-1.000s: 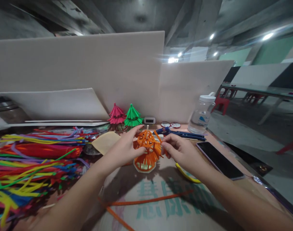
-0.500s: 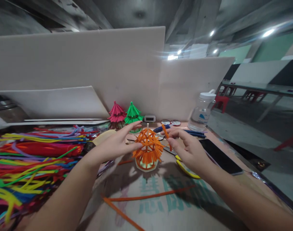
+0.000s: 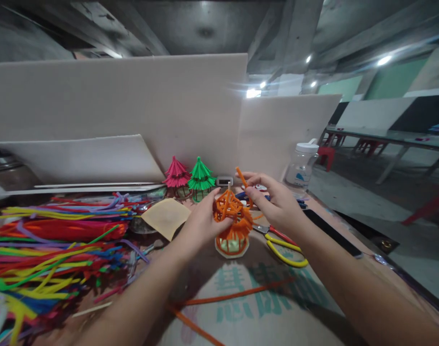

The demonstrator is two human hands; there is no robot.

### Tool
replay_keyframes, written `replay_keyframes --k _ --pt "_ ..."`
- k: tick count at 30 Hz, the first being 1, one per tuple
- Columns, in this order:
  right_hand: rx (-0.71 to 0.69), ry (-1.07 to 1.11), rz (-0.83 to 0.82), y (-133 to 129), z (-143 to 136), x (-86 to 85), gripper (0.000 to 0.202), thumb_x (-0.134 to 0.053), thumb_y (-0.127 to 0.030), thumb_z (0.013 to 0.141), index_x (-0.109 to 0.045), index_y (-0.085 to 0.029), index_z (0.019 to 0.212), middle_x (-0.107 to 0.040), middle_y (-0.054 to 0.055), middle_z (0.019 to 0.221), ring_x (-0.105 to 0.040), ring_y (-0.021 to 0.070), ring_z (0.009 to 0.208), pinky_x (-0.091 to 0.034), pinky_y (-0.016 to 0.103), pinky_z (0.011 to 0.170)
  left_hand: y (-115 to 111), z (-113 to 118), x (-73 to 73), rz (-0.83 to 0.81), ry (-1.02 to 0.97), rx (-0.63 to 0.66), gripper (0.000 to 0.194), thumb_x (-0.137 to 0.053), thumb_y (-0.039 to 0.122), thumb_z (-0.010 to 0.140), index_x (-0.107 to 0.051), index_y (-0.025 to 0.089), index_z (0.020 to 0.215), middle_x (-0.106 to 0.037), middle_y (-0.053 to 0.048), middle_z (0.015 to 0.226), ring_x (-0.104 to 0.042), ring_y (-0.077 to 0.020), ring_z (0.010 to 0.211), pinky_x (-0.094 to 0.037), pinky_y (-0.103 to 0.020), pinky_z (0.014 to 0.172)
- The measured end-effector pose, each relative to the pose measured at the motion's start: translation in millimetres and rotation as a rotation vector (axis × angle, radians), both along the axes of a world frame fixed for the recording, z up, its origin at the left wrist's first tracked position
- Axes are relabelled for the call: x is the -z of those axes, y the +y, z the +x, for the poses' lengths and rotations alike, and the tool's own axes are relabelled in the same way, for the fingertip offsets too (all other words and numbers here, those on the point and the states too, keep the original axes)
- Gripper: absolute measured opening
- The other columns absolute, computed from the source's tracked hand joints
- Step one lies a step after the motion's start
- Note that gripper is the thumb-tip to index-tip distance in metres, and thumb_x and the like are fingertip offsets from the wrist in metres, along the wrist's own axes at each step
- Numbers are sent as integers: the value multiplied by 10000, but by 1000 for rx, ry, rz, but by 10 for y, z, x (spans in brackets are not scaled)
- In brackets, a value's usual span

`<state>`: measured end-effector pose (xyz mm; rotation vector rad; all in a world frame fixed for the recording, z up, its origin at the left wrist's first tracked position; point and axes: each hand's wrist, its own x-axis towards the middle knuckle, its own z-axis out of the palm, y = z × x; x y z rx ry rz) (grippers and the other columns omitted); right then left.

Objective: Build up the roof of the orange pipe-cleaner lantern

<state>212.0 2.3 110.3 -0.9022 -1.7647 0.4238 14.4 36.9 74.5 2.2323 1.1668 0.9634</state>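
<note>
An orange pipe-cleaner pavilion [image 3: 231, 230] with a fringed roof, an open frame above it and a pale centre stick stands on the table. My left hand [image 3: 205, 218] grips its upper frame from the left, thumb across the front. Between the thumb and fingers of my right hand [image 3: 272, 197] is a short orange pipe cleaner [image 3: 241, 177], held upright just right of the pavilion's top. A long bent orange pipe cleaner [image 3: 237, 292] lies on the table in front. Scissors [image 3: 286, 252] with yellow and red handles rest under my right hand.
A heap of coloured pipe cleaners [image 3: 61, 250] covers the left side. Red [image 3: 176, 172] and green [image 3: 201, 174] pavilions stand at the back beside a small digital display [image 3: 224, 181]. A phone [image 3: 331, 233] and a water bottle [image 3: 301, 166] sit on the right. A sandpaper-like sheet [image 3: 165, 218] lies left of centre.
My left hand has closed on the pavilion's frame, and the pavilion now sits slightly further right in view. My right hand has raised the short orange pipe cleaner a little.
</note>
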Motion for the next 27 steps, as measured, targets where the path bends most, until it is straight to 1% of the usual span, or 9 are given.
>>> replay_keyframes --k 3,5,8,12,14,17,21,25,27 --pt "-19 62 11 45 30 1 113 -502 -306 973 -565 -215 956 -655 91 1265 -600 233 1178 -485 400 956 -105 136 37 188 134 -127 797 -706 335 753 -363 115 1438 -572 -206 1348 -560 -356 1228 -431 -518 1043" --pt "-34 44 8 40 63 22 118 -491 -299 981 -576 -219 1000 -671 84 1232 -623 223 1137 -495 392 943 -156 180 47 239 189 -148 806 -702 331 757 -344 120 1448 -563 -204 1366 -559 -358 1233 -432 -516 1043" --pt "1 -45 30 0 101 50 131 -484 -272 981 -587 -226 1046 -680 84 1207 -645 221 1083 -489 409 955 -177 188 55 273 214 -138 801 -698 357 778 -332 128 1452 -531 -196 1410 -541 -344 1265 -431 -490 1057" --pt "34 -143 143 -44 108 43 126 -486 -221 968 -588 -223 1041 -674 99 1220 -597 238 1183 -469 436 982 -154 174 59 271 234 -132 840 -695 461 793 -332 77 1445 -548 -221 1381 -535 -350 1266 -431 -495 1054" --pt "51 -200 202 -51 98 32 129 -488 -188 957 -593 -216 1026 -676 105 1203 -579 236 1201 -454 443 994 -147 175 57 267 233 -122 833 -692 464 798 -339 64 1439 -561 -220 1363 -546 -347 1251 -438 -491 1045" --pt "81 -254 237 -52 78 27 135 -483 -162 946 -596 -208 1006 -672 116 1189 -570 234 1203 -443 443 997 -148 183 58 264 209 -104 796 -680 454 809 -350 89 1434 -580 -200 1342 -558 -334 1238 -446 -478 1036" --pt "66 -243 207 -64 59 26 123 -480 -164 945 -588 -212 977 -670 113 1187 -571 230 1203 -441 426 994 -148 191 63 276 187 -88 767 -682 435 805 -361 124 1429 -588 -189 1335 -572 -332 1224 -452 -475 1023" --pt "25 -80 91 -75 79 16 83 -487 -231 966 -569 -221 967 -654 94 1249 -594 226 1174 -474 385 941 -113 117 13 225 181 -64 793 -721 410 776 -370 142 1435 -575 -190 1359 -564 -335 1235 -445 -481 1028" --pt "61 37 22 -68 112 49 105 -509 -295 966 -571 -214 939 -695 78 1113 -645 210 1037 -500 344 861 -75 30 -40 165 170 -22 779 -737 386 768 -394 169 1433 -564 -166 1384 -551 -322 1255 -438 -473 1044"
